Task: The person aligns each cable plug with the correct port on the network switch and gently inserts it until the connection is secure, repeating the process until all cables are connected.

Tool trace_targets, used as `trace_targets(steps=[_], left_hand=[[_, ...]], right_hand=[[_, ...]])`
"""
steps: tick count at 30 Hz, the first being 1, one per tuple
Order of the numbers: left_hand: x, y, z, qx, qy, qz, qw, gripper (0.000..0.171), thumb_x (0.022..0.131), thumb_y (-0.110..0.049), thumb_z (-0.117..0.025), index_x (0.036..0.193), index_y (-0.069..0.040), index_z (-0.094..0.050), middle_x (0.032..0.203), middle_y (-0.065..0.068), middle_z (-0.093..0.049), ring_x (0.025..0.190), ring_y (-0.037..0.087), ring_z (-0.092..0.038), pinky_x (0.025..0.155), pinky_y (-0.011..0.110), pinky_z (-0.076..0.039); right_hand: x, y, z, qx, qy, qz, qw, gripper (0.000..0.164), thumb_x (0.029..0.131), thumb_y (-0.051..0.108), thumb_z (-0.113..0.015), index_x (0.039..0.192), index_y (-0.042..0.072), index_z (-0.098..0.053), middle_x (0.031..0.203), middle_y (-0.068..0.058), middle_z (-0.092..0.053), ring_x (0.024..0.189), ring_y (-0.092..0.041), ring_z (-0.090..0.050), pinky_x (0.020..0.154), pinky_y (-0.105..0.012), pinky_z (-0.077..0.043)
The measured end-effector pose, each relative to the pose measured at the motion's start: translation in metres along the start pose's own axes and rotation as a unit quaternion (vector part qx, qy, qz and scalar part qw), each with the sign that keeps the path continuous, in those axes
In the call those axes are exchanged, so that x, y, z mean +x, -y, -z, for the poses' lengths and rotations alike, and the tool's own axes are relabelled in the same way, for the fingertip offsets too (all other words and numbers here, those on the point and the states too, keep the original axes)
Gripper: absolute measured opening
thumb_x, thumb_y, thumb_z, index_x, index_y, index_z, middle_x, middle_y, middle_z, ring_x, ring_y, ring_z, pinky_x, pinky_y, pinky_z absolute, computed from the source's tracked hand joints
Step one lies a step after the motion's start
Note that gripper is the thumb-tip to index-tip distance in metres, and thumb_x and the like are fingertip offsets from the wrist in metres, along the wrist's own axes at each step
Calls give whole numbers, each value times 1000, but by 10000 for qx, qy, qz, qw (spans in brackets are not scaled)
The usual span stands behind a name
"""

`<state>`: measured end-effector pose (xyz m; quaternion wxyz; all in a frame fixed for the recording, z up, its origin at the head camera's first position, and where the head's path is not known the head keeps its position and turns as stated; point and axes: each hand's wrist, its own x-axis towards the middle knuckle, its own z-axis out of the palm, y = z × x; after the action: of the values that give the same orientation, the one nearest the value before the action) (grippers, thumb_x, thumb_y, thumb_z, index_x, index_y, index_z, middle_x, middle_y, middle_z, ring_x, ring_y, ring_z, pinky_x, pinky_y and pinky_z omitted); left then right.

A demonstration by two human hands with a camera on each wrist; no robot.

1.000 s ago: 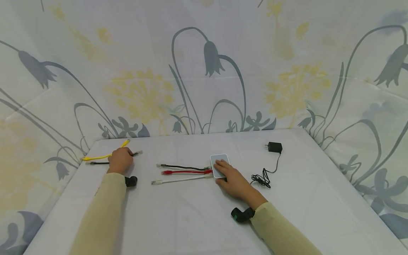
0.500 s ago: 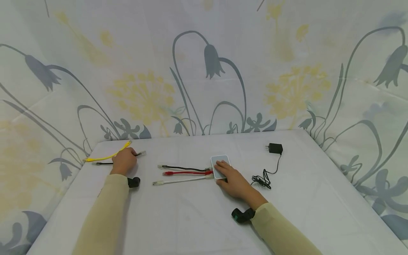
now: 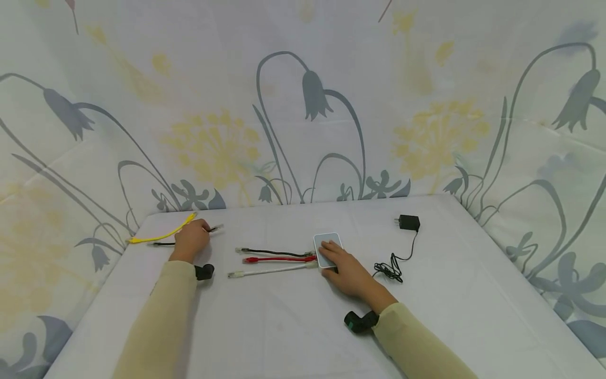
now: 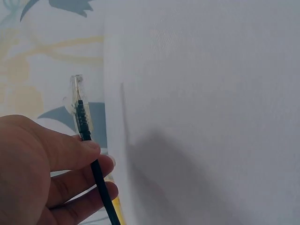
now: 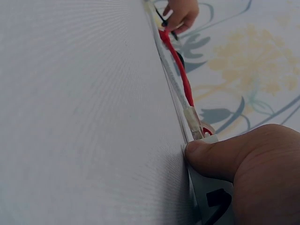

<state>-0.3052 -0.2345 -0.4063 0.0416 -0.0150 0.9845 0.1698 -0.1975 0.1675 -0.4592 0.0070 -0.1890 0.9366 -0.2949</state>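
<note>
My left hand [image 3: 191, 239] pinches a short black network cable [image 4: 101, 180] between thumb and fingers, just behind its clear plug [image 4: 79, 101]. The cable's other end trails left of the hand in the head view. My right hand [image 3: 347, 273] holds a small white network switch [image 3: 334, 237], fingers over its top and thumb [image 5: 204, 154] against its near edge. From the switch's left side run another black cable [image 3: 274, 252], a red cable [image 3: 279, 259] and a white cable [image 3: 272, 271], roughly side by side. Part of the switch is hidden under the right hand.
A yellow network cable [image 3: 163, 236] lies at the far left, just beyond the left hand. On the right is a black power adapter [image 3: 408, 222], its thin cord [image 3: 395, 267] bunched near the right hand. Patterned cloth [image 3: 218, 147] rises behind the white-covered table [image 3: 284, 326].
My left hand has moved a little to the right, drawing the black cable along with it. The right hand stays on the switch. The head view has shifted slightly.
</note>
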Motion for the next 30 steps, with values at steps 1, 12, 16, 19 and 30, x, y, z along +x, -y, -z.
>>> trace_targets(steps=[1,12,16,19,30], left_hand=[[0,-1,0,7,-19,-27,10000,31,94,-9,-42,118,0,-59,120,26,-61,114,47,-54,90,63,-39],[-1,-15,-6,-171,-142,-297,9993,28,95,-10,-43,116,-1,-60,114,22,-64,104,43,-59,87,60,-40],[-1,-22,-8,-249,-243,-376,9987,27,95,-11,-44,115,-1,-60,112,21,-65,101,40,-60,86,58,-41],[0,-28,-11,-295,-321,-427,9981,26,96,-11,-45,114,-2,-61,111,20,-65,99,38,-61,85,58,-41],[-4,-48,-20,-386,-367,-585,9969,24,97,-13,-47,113,-4,-62,112,19,-67,100,37,-61,89,57,-41]], right_hand=[[0,0,0,12,-10,7,10000,58,95,27,-62,148,15,-42,158,0,-32,149,-25,-22,115,-52,-28],[0,0,-3,38,-12,40,10000,58,95,26,-62,147,13,-43,157,0,-33,149,-24,-22,116,-50,-28],[-1,1,-2,26,-35,58,10000,57,94,25,-63,147,13,-43,157,-1,-34,148,-26,-23,115,-51,-29],[0,1,-1,32,-33,41,10000,58,94,25,-63,147,12,-43,157,-2,-33,148,-26,-23,115,-51,-29],[0,0,0,20,-53,74,10000,58,95,25,-62,147,12,-42,158,-2,-33,148,-27,-23,115,-52,-28]])
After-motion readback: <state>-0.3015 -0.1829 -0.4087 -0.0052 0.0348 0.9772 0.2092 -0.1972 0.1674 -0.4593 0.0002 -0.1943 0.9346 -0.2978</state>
